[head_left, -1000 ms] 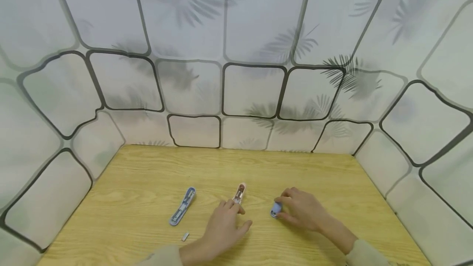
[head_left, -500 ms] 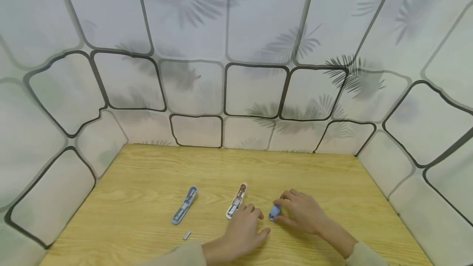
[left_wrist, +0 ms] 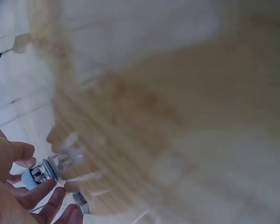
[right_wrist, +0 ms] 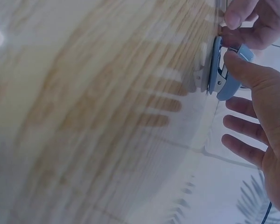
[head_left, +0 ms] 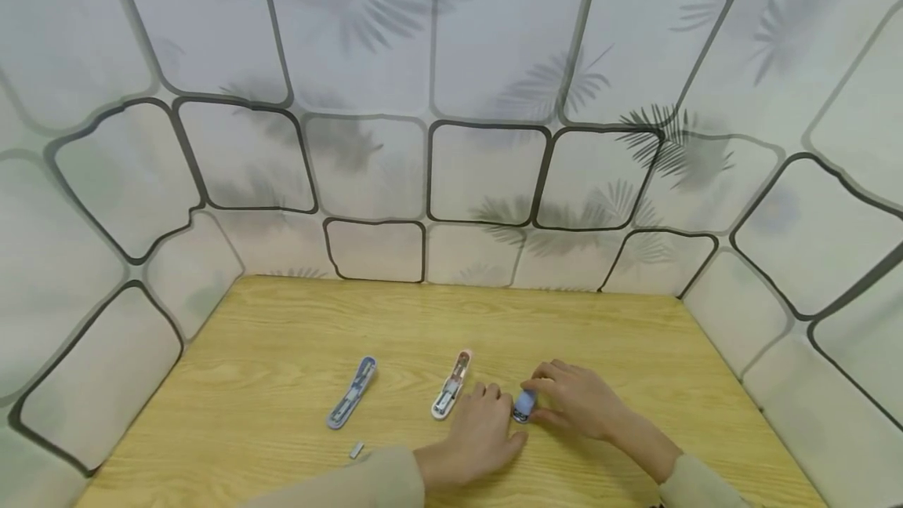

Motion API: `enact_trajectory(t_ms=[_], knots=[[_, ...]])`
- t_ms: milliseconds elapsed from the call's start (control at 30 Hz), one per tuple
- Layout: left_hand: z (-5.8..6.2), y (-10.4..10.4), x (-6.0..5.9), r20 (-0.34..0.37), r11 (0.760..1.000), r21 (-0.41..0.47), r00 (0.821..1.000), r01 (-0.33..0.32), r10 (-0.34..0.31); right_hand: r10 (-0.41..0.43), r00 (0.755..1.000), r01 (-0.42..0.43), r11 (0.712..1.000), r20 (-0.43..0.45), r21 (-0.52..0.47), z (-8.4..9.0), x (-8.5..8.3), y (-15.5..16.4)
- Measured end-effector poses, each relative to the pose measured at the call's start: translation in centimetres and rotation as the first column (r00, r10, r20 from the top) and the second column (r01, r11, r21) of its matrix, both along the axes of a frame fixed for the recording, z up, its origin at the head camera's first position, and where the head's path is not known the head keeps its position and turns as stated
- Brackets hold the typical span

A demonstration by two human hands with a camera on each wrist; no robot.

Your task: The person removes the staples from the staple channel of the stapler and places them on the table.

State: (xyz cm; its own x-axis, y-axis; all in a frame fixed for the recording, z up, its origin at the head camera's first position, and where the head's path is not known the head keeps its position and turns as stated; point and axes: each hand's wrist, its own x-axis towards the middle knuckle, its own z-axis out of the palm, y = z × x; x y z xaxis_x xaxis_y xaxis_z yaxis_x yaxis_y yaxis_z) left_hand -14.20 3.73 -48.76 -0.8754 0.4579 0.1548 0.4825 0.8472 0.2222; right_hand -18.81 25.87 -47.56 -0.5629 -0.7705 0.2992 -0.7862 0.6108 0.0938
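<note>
A small blue stapler [head_left: 524, 404] stands on the wooden table in the head view. My right hand [head_left: 582, 402] holds it between thumb and index finger; in the right wrist view the stapler [right_wrist: 228, 74] shows its base on the tabletop, and the other fingers of my right hand [right_wrist: 270, 107] are spread below. Just left of the stapler is my left hand [head_left: 483, 429], palm down, with fingertips close to its end. Whether they touch it I cannot tell. The left wrist view shows my left hand [left_wrist: 14, 186] with loosely bent fingers near the stapler [left_wrist: 37, 176].
Left of my hands lies an opened pink-and-white stapler [head_left: 451, 384]. Farther left is an opened blue stapler [head_left: 352, 393], with a small grey strip [head_left: 356, 450], perhaps staples, nearer me. Patterned fabric walls [head_left: 487, 171] enclose the table [head_left: 282, 335] at the back and sides.
My left hand has moved right, away from over the pink-and-white stapler, to beside the small blue one. My right hand stays on the small blue stapler, nearly still.
</note>
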Motion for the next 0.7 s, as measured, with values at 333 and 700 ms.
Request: enact_trajectory(t_ms=[333,700], knots=[[-0.1,0.4,-0.9,-0.031,0.999,-0.015,0.999,-0.041,0.040,0.018,1.000,-0.018,1.000,-0.003,0.012,-0.1,-0.1,-0.1],[-0.5,0.7,-1.3,-0.077,0.995,-0.089,0.996,-0.040,0.033,0.018,1.000,-0.019,0.999,-0.022,-0.026,-0.3,0.1,-0.2]])
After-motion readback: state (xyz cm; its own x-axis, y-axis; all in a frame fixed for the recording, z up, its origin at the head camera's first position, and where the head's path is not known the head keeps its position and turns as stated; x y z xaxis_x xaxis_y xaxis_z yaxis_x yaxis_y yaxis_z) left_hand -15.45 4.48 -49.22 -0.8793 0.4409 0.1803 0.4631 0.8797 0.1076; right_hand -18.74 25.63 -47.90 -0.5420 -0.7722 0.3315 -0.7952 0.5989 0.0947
